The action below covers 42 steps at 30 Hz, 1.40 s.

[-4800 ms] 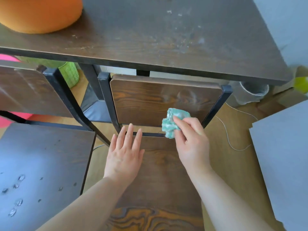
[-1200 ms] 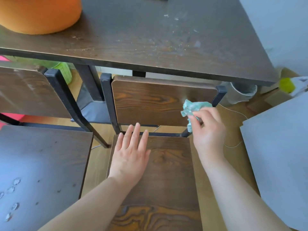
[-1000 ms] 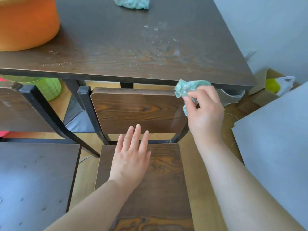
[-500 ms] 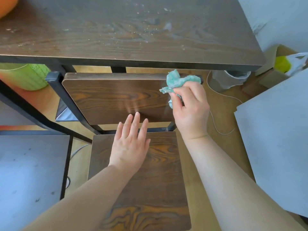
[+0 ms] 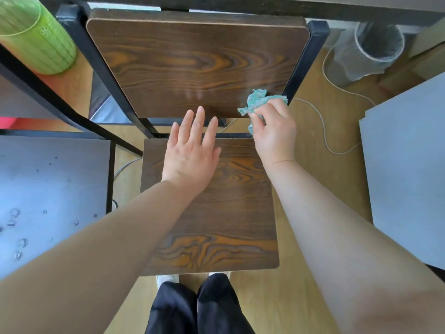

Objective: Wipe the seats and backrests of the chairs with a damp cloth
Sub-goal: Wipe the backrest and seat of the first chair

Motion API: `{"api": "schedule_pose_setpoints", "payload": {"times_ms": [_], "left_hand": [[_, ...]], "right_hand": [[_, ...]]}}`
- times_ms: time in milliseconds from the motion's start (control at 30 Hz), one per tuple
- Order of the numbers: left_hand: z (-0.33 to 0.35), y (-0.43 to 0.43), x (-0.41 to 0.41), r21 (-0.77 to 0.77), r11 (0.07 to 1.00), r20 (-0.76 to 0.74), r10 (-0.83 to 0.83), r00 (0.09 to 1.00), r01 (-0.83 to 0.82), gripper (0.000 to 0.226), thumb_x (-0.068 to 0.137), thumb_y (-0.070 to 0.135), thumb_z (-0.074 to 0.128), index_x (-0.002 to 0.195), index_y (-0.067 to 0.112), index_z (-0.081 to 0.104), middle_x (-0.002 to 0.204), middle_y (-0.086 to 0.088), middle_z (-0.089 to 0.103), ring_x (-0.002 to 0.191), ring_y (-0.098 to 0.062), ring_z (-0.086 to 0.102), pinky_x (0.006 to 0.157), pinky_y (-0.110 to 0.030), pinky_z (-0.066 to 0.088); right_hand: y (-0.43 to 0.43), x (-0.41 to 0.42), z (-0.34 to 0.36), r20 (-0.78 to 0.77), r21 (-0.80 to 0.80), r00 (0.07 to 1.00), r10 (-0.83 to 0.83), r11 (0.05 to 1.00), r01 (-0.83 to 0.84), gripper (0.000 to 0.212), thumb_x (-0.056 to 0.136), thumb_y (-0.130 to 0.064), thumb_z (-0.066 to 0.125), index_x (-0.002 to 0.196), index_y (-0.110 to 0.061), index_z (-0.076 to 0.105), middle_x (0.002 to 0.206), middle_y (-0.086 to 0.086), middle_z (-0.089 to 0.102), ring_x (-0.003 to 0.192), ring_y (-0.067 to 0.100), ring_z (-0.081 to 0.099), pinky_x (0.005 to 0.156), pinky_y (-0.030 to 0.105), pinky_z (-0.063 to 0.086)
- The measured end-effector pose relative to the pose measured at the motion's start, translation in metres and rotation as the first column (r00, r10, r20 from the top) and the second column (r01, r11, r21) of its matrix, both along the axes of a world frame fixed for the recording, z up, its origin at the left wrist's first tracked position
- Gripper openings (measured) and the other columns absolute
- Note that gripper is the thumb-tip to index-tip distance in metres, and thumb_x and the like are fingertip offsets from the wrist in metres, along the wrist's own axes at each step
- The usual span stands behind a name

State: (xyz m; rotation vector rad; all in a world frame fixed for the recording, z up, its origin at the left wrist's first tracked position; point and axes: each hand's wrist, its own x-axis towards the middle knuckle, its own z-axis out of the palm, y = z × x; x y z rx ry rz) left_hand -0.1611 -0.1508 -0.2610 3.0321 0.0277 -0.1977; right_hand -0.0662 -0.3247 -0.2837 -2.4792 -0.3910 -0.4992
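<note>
Teal cloth (image 5: 261, 100), bunched, is pinched in the right hand (image 5: 274, 131) against the lower right corner of the wooden backrest (image 5: 197, 63). The left hand (image 5: 190, 153) lies flat, fingers straight, on the far edge of the seat (image 5: 216, 201). Firm overlapping strokes reaching each edge would likely clean best. The cloth juts out beyond the fingertips.

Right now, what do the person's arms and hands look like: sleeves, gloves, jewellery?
No sleeves in view: left forearm and right forearm are bare. No gloves, rings, watch or bands on the left hand or right hand. Below, black trousers.
</note>
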Motion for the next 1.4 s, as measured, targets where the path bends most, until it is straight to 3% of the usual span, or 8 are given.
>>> {"api": "schedule_pose_setpoints", "payload": {"times_ms": [233, 400, 533, 733, 1067, 1400], "left_hand": [[0.011, 0.002, -0.005, 0.000, 1.000, -0.001, 0.010, 1.000, -0.010, 0.062, 0.105, 0.042, 0.032, 0.159, 0.019, 0.010, 0.166, -0.013, 0.003, 0.153, -0.031, 0.001, 0.124, -0.050, 0.011], [0.018, -0.001, -0.012, -0.003, 1.000, 0.023, 0.004, 1.000, -0.004, 0.062, 0.105, 0.041, 0.035, 0.158, 0.018, 0.015, 0.166, -0.014, 0.008, 0.153, -0.032, 0.005, 0.123, -0.051, 0.014], [0.024, -0.007, -0.015, -0.006, 1.000, 0.045, -0.002, 0.999, 0.002, 0.062, 0.103, 0.040, 0.039, 0.157, 0.017, 0.020, 0.165, -0.015, 0.013, 0.152, -0.033, 0.010, 0.122, -0.052, 0.018], [0.047, -0.023, -0.008, -0.021, 0.999, 0.164, -0.030, 0.986, 0.034, 0.061, 0.098, 0.039, 0.045, 0.153, 0.014, 0.032, 0.160, -0.017, 0.028, 0.149, -0.035, 0.025, 0.117, -0.054, 0.028], [0.094, -0.046, 0.024, -0.107, 0.993, 0.351, -0.013, 0.936, 0.054, 0.062, 0.097, 0.036, 0.053, 0.152, 0.013, 0.036, 0.160, -0.015, 0.029, 0.149, -0.033, 0.025, 0.118, -0.055, 0.028], [0.097, -0.045, 0.034, -0.120, 0.991, 0.343, -0.010, 0.939, 0.055, 0.060, 0.100, 0.038, 0.044, 0.153, 0.014, 0.033, 0.161, -0.015, 0.028, 0.150, -0.032, 0.022, 0.120, -0.054, 0.025]], "right_hand": [[0.002, -0.008, -0.008, -0.113, 0.027, 0.993, -0.031, 0.999, 0.034, 0.012, 0.086, -0.017, 0.072, 0.082, -0.006, 0.068, 0.094, 0.007, 0.063, 0.086, 0.022, 0.063, 0.072, 0.034, 0.056], [-0.002, -0.020, -0.007, -0.195, 0.006, 0.981, -0.005, 1.000, 0.006, 0.013, 0.089, -0.018, 0.071, 0.087, -0.005, 0.071, 0.098, 0.005, 0.063, 0.088, 0.018, 0.063, 0.073, 0.024, 0.052], [-0.013, -0.030, -0.007, -0.253, -0.037, 0.967, 0.020, 0.999, -0.030, 0.011, 0.090, -0.015, 0.070, 0.093, -0.004, 0.073, 0.099, 0.004, 0.062, 0.087, 0.020, 0.062, 0.071, 0.028, 0.052], [-0.034, -0.038, 0.042, -0.111, 0.037, 0.988, 0.109, 0.994, -0.106, 0.009, 0.091, -0.014, 0.067, 0.094, -0.007, 0.071, 0.099, 0.001, 0.062, 0.086, 0.018, 0.060, 0.069, 0.030, 0.052], [-0.048, 0.002, 0.144, 0.259, 0.039, 0.965, 0.042, 0.998, -0.054, 0.011, 0.091, -0.011, 0.070, 0.097, -0.003, 0.073, 0.098, 0.010, 0.065, 0.091, 0.022, 0.062, 0.073, 0.026, 0.053], [-0.041, 0.018, 0.112, 0.150, 0.023, 0.989, 0.012, 1.000, -0.016, 0.014, 0.093, -0.014, 0.066, 0.103, -0.006, 0.072, 0.103, 0.007, 0.062, 0.095, 0.021, 0.060, 0.074, 0.028, 0.055]]}}
